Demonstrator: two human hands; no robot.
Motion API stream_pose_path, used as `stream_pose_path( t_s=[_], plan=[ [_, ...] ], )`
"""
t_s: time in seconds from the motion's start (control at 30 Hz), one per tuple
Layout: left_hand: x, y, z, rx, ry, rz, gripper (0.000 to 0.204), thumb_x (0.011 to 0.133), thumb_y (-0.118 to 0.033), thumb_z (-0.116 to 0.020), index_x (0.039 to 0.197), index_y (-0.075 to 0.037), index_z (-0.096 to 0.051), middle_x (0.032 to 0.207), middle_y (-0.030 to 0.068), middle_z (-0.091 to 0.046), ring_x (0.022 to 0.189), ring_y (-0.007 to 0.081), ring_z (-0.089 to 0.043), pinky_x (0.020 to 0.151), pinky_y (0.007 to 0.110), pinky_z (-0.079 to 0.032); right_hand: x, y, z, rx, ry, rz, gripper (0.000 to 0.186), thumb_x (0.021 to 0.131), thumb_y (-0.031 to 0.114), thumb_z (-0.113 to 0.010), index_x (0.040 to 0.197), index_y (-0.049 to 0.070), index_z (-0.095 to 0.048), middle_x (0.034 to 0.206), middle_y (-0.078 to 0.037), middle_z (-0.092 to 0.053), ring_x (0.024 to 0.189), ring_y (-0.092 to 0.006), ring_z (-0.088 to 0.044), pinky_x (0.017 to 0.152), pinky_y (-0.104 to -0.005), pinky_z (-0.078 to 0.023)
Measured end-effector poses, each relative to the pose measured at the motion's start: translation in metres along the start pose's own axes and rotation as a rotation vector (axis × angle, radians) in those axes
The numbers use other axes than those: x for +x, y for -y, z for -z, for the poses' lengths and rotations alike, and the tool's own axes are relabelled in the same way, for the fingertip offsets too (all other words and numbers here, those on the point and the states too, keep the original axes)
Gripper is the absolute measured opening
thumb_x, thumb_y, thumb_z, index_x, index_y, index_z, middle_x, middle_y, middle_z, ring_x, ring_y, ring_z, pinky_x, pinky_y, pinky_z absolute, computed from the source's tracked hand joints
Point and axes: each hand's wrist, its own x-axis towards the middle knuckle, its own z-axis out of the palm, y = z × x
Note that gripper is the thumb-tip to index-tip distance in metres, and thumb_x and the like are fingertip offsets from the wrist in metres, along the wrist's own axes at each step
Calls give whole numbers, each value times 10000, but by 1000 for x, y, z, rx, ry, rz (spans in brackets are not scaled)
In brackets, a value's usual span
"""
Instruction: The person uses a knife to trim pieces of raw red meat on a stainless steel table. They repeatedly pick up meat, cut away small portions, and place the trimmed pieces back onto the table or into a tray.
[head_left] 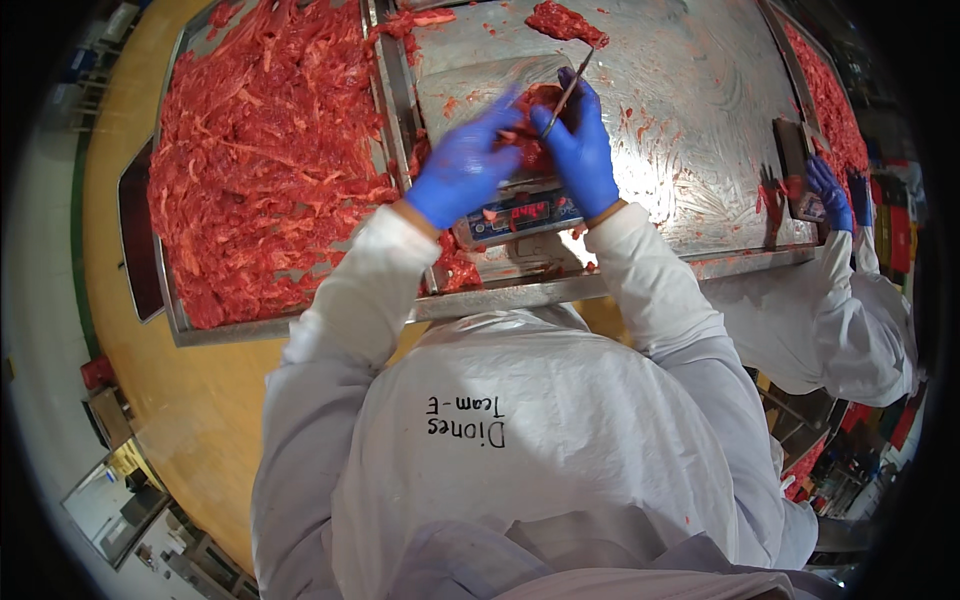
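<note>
A blue glove covers my left hand (468, 160); it is blurred by motion, its fingers stretched out at the left side of a pile of red meat (533, 128). This meat lies over a scale (520, 218) with a blue front panel and a lit red display. At the pile's right side, my right hand (583, 140), also blue-gloved, is closed round thin metal scissors (572, 92). Their tip points away from me, close to a separate piece of meat (566, 23) on the steel table (700, 120). My fingers partly hide the scissors' handles.
Left of the scale, a large steel tray (185, 335) holds a thick layer of meat strips. A metal divider (392, 100) runs beside it. At the right, a co-worker's blue-gloved hand (830, 192) is near a dark box (795, 165). More meat (825, 95) lies beyond the right rim.
</note>
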Motion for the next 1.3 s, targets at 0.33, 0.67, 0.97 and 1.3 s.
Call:
stream_pose_path(
  t_s=[0.33,0.67,0.97,1.3],
  plan=[
    [-72,37,66,-32,-446,172,494,937,-10,-645,1424,-15,-560,1296,107,-636,1148,140,-600,1001,284,-495,66,-35,48,-813,287,227,690,786,471,-843,1318,94,-617,1279,-172,-664,1125,-358,-669,936,-437,-552],
    [-187,157,300,1053,-945,796,909,813,-460,-820,1536,-69,-433,1435,290,-527,1273,417,-556,1116,457,-432,26,-120,189,-1276,-81,-78,882,806,517,-783,1457,4,-480,1471,-216,-528,1418,-391,-435,1223,-488,-257],
    [-84,123,80,778,-385,445,362,803,-208,-726,1139,-86,-663,1147,223,-630,1077,432,-606,957,500,-497,14,-129,189,-1338,-104,-76,879,797,541,-776,1446,10,-515,1525,-226,-485,1465,-377,-392,1234,-505,-230],
    [-13,-31,95,1,-51,501,170,894,-34,-657,1064,-28,-661,950,55,-631,721,126,-664,614,293,-543,-5,-133,191,-1308,-175,-21,869,776,524,-808,1420,21,-509,1396,-199,-559,1296,-424,-503,1123,-469,-391]
  ],
)
